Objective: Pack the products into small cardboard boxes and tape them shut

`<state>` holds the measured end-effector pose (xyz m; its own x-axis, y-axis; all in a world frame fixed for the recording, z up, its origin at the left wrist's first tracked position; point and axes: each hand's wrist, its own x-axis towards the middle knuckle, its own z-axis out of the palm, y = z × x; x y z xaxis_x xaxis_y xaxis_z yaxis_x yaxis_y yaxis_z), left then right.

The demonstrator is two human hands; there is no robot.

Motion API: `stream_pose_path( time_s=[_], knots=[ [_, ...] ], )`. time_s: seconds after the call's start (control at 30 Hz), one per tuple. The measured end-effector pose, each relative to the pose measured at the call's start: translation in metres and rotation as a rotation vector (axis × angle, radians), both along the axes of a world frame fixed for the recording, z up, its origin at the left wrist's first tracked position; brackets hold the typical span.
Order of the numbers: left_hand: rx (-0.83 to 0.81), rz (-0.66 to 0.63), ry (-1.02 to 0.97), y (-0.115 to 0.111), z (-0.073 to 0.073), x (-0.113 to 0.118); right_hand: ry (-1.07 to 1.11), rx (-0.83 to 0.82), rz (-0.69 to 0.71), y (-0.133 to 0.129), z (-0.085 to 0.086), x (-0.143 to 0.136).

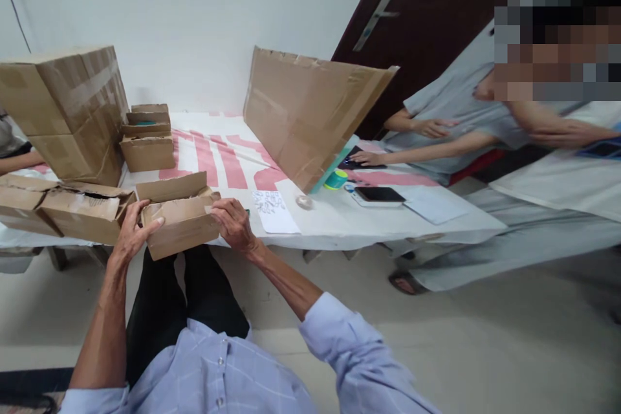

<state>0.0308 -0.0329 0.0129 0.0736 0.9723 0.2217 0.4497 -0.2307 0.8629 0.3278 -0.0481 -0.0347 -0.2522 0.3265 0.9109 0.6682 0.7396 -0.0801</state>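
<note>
A small open cardboard box (183, 228) is held at the table's front edge, above my lap, its back flap standing up. My left hand (130, 231) grips its left end, the thumb laid over the near top edge. At the other end, my right hand (235, 222) has its fingers curled on the right corner. A sliver of green shows beside the right hand, too small to name. The inside of the box is mostly hidden. Close by on the left stands another cardboard box (80, 212) with its top partly open.
Large cartons (87, 116) and small open boxes (148, 154) stand behind on the left. A leaning cardboard panel (315, 110) divides the table. Right of my hands lie a printed sheet (276, 217), a tape roll (336, 179) and a dark-screened device (379, 195). People (451, 116) are at the right.
</note>
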Motion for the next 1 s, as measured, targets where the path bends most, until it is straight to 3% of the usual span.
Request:
stream_pose_path(
  time_s=[0.27, 0.37, 0.47, 0.6, 0.73, 0.83, 1.0],
  knots=[
    [-0.026, 0.086, 0.094, 0.008, 0.013, -0.002, 0.208, -0.050, 0.045, -0.031, 0.014, -0.016],
    [-0.043, 0.089, 0.147, 0.015, 0.016, -0.004, 0.347, -0.188, 0.013, -0.035, 0.021, 0.000],
    [-0.042, 0.082, 0.152, 0.015, 0.018, -0.005, 0.514, -0.393, -0.086, -0.034, 0.022, 0.050],
    [-0.066, 0.100, 0.164, 0.011, 0.020, -0.005, 0.674, -0.608, -0.326, -0.021, 0.010, 0.156],
    [-0.051, 0.142, 0.195, 0.010, 0.019, -0.007, 0.730, -0.640, -0.473, -0.004, -0.006, 0.243],
    [-0.048, 0.182, 0.179, 0.010, 0.016, -0.010, 0.739, -0.669, -0.558, 0.010, -0.020, 0.277],
    [-0.068, 0.115, 0.198, 0.005, 0.016, -0.005, 0.693, -0.738, -0.625, 0.038, -0.040, 0.303]
  ],
)
